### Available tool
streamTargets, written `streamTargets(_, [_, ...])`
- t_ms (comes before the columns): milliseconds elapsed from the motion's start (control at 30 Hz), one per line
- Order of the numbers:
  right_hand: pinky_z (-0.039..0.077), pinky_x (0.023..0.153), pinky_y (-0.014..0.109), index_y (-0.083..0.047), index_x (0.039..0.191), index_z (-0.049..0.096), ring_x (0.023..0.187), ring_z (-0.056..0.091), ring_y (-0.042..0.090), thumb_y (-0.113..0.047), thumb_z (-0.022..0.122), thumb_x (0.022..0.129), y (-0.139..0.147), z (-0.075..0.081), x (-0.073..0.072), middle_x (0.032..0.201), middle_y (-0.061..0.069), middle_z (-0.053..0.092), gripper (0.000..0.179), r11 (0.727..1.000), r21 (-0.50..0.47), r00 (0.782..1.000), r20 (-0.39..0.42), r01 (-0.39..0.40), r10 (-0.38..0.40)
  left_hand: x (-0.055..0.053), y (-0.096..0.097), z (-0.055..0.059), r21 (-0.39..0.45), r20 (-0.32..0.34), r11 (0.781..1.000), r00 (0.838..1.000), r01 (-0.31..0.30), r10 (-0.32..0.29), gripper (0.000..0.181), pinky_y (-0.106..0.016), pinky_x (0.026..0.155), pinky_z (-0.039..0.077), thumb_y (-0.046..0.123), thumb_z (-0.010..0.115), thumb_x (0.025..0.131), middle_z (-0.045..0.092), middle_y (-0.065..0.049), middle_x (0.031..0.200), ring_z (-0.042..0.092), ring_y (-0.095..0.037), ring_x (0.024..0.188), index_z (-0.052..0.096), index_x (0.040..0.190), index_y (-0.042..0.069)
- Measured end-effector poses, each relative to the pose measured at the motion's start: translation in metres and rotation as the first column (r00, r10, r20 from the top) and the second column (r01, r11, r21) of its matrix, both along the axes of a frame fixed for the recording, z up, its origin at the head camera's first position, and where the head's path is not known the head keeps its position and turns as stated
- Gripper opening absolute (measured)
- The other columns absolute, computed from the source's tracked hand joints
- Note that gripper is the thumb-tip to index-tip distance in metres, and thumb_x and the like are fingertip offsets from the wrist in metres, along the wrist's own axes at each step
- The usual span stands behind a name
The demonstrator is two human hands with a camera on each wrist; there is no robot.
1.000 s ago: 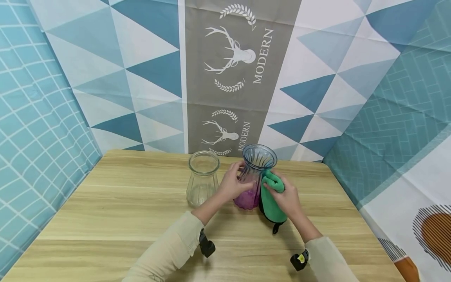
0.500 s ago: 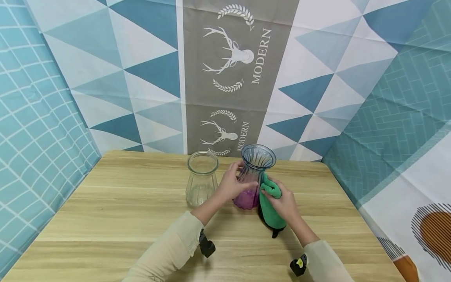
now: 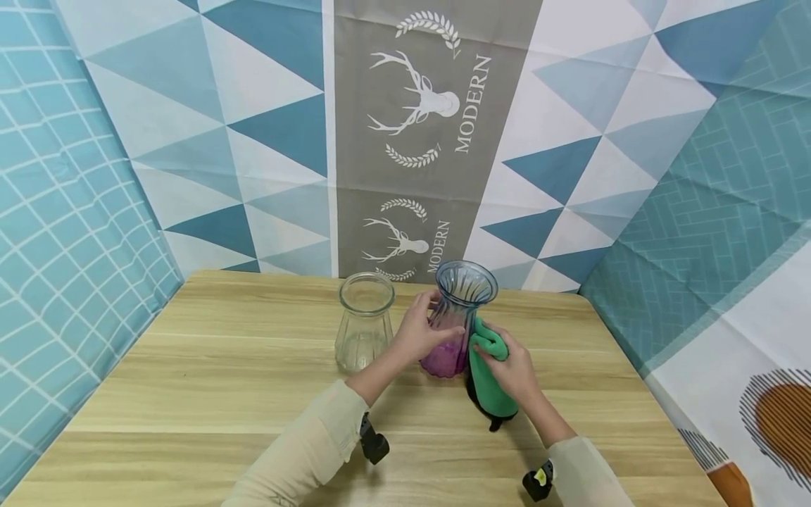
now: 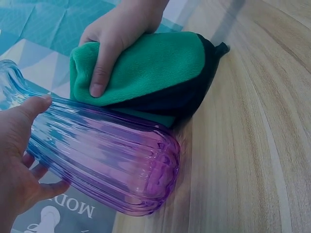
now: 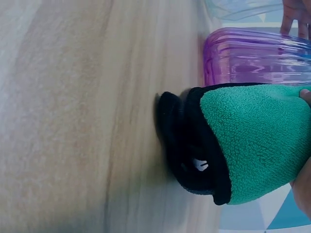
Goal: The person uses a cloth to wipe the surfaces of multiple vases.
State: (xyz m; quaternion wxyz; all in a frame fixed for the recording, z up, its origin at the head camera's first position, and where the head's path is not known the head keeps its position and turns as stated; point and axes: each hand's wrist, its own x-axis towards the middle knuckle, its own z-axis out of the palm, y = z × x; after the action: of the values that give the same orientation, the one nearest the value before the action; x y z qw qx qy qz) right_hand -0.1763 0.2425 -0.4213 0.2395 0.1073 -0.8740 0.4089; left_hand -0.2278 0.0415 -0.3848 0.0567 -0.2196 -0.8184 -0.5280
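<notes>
A ribbed glass vase (image 3: 446, 345), blue at its flared top and purple at the base, stands upright on the table. My left hand (image 3: 419, 329) grips it round the side, thumb in front and fingers behind, as the left wrist view also shows. In my right hand (image 3: 514, 362) is a folded green cloth (image 3: 491, 384) with a black edge and a small loop. The right thumb pinches the fold, and the cloth (image 4: 146, 68) lies against the vase's right side. My right fingers are mostly hidden behind the cloth.
Left of the coloured vase, close to my left hand, stands a clear glass vase (image 3: 364, 338). Both are near the back of the wooden table (image 3: 222, 394). Behind the table hangs a patterned backdrop (image 3: 272, 141), with blue tiled cloth on the left side.
My right hand has slid the green cloth slightly down along the vase's right side. The left hand and both vases stay in place.
</notes>
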Motion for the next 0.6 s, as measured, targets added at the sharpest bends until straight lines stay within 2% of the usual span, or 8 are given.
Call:
streamTargets(133, [0.052, 0.089, 0.044, -0.009, 0.125, 0.059, 0.110, 0.060, 0.031, -0.010, 0.075, 0.079, -0.001, 0.007, 0.001, 0.122, 0.016, 0.063, 0.049, 0.999, -0.021, 0.999, -0.024, 0.024, -0.025, 0.001, -0.001, 0.001, -0.003, -0.001, 1.000, 1.000, -0.002, 0.002, 0.073, -0.038, 0.094, 0.049, 0.036, 0.078, 0.074, 0.049, -0.012, 0.126, 0.051, -0.026, 0.116, 0.044, 0.131, 0.005])
streamTargets(233, [0.050, 0.090, 0.025, -0.010, 0.124, 0.060, 0.110, 0.060, 0.029, -0.010, 0.075, 0.078, -0.001, 0.014, 0.001, 0.121, 0.014, 0.064, 0.048, 0.999, -0.038, 0.997, -0.063, 0.039, -0.042, 0.001, -0.001, 0.001, -0.006, -0.003, 1.000, 1.000, 0.001, -0.001, 0.074, -0.037, 0.093, 0.050, 0.037, 0.078, 0.074, 0.049, -0.011, 0.126, 0.052, -0.025, 0.115, 0.044, 0.131, 0.006])
streamTargets(333, [0.041, 0.089, 0.006, -0.010, 0.123, 0.061, 0.110, 0.060, 0.029, -0.010, 0.075, 0.079, -0.003, 0.023, 0.000, 0.120, 0.014, 0.064, 0.046, 0.997, -0.068, 0.994, -0.098, 0.038, -0.044, 0.001, -0.001, 0.002, -0.004, -0.006, 1.000, 1.000, 0.006, -0.006, 0.073, -0.035, 0.091, 0.051, 0.036, 0.079, 0.074, 0.050, -0.011, 0.126, 0.052, -0.025, 0.114, 0.044, 0.131, 0.006])
streamTargets(400, [0.038, 0.087, 0.001, -0.010, 0.123, 0.060, 0.110, 0.060, 0.029, -0.011, 0.074, 0.079, -0.004, 0.027, 0.000, 0.120, 0.014, 0.064, 0.046, 0.996, -0.077, 0.994, -0.105, 0.034, -0.042, 0.001, -0.002, 0.003, -0.001, -0.006, 1.000, 1.000, 0.011, -0.011, 0.073, -0.035, 0.090, 0.051, 0.035, 0.079, 0.074, 0.050, -0.011, 0.125, 0.052, -0.025, 0.113, 0.044, 0.131, 0.006])
streamTargets(500, [0.043, 0.088, 0.007, -0.010, 0.124, 0.060, 0.111, 0.060, 0.028, -0.011, 0.074, 0.080, -0.005, 0.032, 0.000, 0.121, 0.014, 0.064, 0.047, 0.997, -0.067, 0.994, -0.094, 0.041, -0.047, 0.000, -0.002, 0.004, 0.007, -0.002, 1.000, 1.000, 0.019, -0.019, 0.073, -0.035, 0.089, 0.051, 0.031, 0.079, 0.074, 0.050, -0.012, 0.125, 0.052, -0.025, 0.113, 0.044, 0.131, 0.005])
streamTargets(600, [0.050, 0.090, 0.025, -0.008, 0.124, 0.060, 0.111, 0.060, 0.027, -0.010, 0.075, 0.078, -0.006, 0.033, 0.001, 0.121, 0.014, 0.064, 0.048, 0.998, -0.047, 0.996, -0.082, 0.041, -0.045, 0.000, -0.002, 0.003, -0.002, 0.000, 1.000, 1.000, 0.027, -0.027, 0.073, -0.035, 0.088, 0.051, 0.029, 0.079, 0.074, 0.050, -0.013, 0.125, 0.052, -0.025, 0.112, 0.043, 0.132, 0.004])
